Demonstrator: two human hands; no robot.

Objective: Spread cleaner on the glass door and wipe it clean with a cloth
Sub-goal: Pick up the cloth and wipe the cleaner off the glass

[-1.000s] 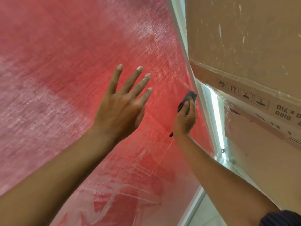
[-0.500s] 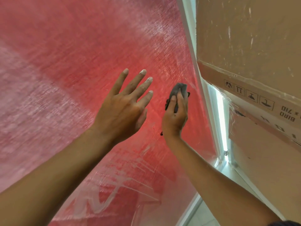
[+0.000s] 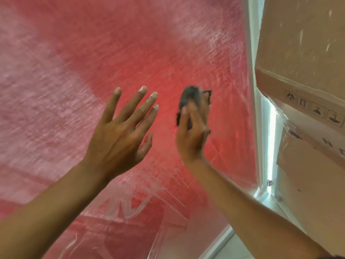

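Note:
The glass door (image 3: 130, 53) fills most of the view, red behind and hazed with whitish cleaner smears. My right hand (image 3: 192, 135) presses a dark grey cloth (image 3: 189, 96) flat against the glass, right of centre; the hand and cloth are blurred by motion. My left hand (image 3: 121, 135) is raised beside it, fingers spread, holding nothing; whether its palm touches the glass I cannot tell. White residue coats its fingertips. Streaky drip lines of cleaner (image 3: 134, 202) run below both hands.
A white door frame (image 3: 253, 90) borders the glass on the right. Large cardboard boxes (image 3: 308, 62) with printed handling symbols stand close beyond it. A bright strip of light (image 3: 271, 146) shows in the gap. Pale floor (image 3: 231, 247) appears at the bottom.
My right hand has slid the cloth leftward and a little upward, away from the door frame toward the left hand. The left hand has stayed almost in place.

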